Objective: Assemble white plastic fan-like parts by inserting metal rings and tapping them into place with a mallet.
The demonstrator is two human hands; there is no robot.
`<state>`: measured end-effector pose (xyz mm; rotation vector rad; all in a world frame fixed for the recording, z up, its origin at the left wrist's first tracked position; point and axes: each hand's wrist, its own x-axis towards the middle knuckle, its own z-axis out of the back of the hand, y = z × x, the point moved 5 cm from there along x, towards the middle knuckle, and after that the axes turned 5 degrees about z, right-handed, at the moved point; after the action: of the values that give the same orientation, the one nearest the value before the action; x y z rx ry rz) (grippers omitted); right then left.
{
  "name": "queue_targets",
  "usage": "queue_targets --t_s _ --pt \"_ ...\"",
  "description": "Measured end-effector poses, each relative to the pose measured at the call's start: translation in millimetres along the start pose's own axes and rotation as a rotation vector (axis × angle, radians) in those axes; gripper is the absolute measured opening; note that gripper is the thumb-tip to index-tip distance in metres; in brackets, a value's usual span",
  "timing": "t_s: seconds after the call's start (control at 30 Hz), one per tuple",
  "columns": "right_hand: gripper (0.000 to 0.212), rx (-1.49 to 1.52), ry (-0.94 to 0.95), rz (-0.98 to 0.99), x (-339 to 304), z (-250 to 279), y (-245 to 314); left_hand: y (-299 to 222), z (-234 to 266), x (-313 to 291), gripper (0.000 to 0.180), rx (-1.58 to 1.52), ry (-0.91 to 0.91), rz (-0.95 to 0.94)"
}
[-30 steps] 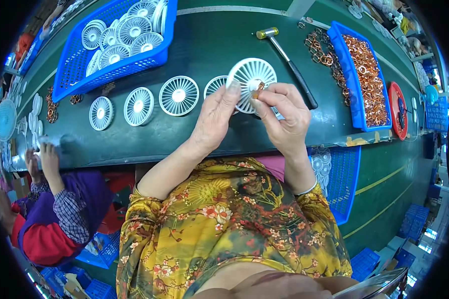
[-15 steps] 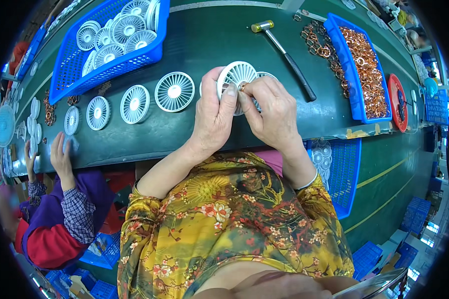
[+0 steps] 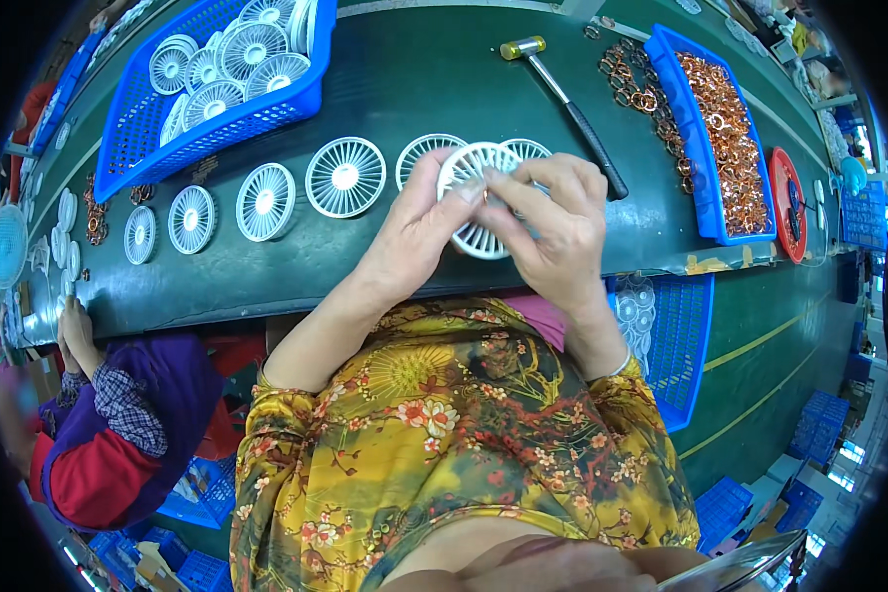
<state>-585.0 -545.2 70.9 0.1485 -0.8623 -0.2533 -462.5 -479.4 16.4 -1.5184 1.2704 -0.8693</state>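
My left hand grips a white round spoked grille by its left side, thumb across its face. Held above the table's near edge, the grille is tilted with its face toward me. At its centre, the bent fingers of my right hand pinch a small copper-coloured ring, now almost wholly hidden by the fingertips. Behind my hands, two similar grilles lie partly covered, one at the left and one at the right. Another whole grille lies to the left of my left hand.
Leftward runs a row of more grilles. A blue basket of grilles stands behind them. Beyond my right hand lie a hammer, loose copper rings, a blue tray full of rings and a red dish. A co-worker sits left.
The held grille has come lower and turned its face more toward me. My right fingers have shifted over its centre, covering the copper ring. The co-worker's hands have drawn to the left.
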Motion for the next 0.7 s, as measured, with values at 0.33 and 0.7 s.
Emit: queue_targets --t_s 0.33,0.7 --pt "0.022 0.717 0.248 -0.071 -11.8 9.3 -11.6 -13.2 -18.7 -21.1 0.054 -0.049 0.259 0.113" --pt "0.036 -0.302 0.200 -0.445 -59.0 6.5 -121.6 -41.4 91.7 -75.4 0.042 0.974 -0.904 -0.760"
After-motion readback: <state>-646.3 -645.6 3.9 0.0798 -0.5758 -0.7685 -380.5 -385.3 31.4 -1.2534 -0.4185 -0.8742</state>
